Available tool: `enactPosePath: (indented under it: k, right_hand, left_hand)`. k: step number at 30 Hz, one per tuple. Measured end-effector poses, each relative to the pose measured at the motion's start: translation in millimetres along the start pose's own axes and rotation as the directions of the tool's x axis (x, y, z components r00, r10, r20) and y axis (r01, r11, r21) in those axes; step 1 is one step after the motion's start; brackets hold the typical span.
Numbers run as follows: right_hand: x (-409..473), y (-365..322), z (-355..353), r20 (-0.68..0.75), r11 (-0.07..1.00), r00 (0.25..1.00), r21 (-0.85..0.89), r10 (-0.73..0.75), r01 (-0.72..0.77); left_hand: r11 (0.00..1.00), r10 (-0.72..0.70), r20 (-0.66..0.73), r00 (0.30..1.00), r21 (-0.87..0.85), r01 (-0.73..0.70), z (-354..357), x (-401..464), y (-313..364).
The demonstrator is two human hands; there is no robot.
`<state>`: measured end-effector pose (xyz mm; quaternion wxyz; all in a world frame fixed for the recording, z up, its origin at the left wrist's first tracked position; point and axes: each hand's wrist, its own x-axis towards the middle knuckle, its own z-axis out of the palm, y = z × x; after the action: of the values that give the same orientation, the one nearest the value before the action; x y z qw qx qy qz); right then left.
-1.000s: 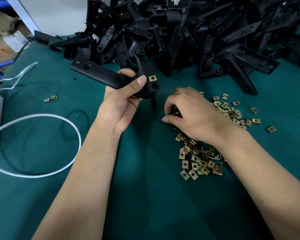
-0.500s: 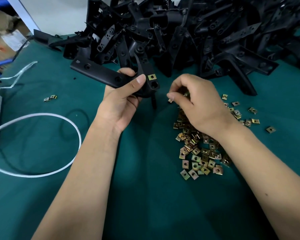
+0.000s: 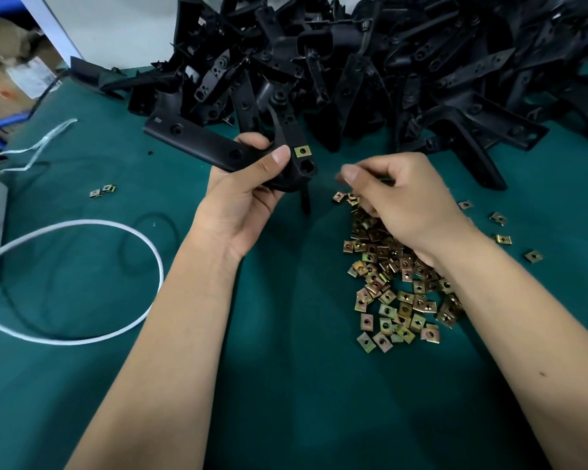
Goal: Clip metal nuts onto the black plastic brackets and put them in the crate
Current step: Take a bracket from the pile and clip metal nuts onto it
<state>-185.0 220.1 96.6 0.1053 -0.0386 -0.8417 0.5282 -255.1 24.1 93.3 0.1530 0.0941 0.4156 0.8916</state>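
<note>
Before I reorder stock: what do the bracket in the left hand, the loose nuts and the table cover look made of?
Bracket: likely moulded plastic, matte black, dull sheen, with moulded holes.
Loose nuts: thin sheet metal with a yellowish, iridescent plated look; glints and folded edges suggest it.
Table cover: looks like a dark green soft mat, matte, no glare; rubber or felt cannot be told.

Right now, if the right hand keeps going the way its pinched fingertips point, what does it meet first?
The right hand points left, toward the bracket in the left hand. It would likely meet the end carrying the clipped nut, though depth is unclear.
</note>
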Motion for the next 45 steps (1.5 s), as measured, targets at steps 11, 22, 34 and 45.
enactPosePath:
  k: [11, 22, 34, 45]
  right_hand:
    - [2, 4, 4, 0.114, 0.97, 0.993, 0.241, 0.013, -0.04]
    - [1, -4, 2, -0.084, 0.928, 0.996, 0.372, -0.004, 0.035]
    - [-3, -11, 0, 0.013, 0.805, 0.999, 0.591, 0.049, -0.047]
    - [-6, -9, 12, -0.031, 0.773, 0.995, 0.632, 0.098, -0.056]
  left_hand:
    - [1.0, -0.003, 0.0, 1.0, 0.024, 0.003, -1, 1, 0]
    - [0.993, -0.047, 0.072, 0.996, 0.111, 0.039, -1, -1, 1]
    - [0.957, -0.165, 0.176, 0.97, 0.268, 0.114, 3, -7, -1]
    - [0.946, -0.154, 0.155, 0.976, 0.308, 0.1, 3, -5, -2]
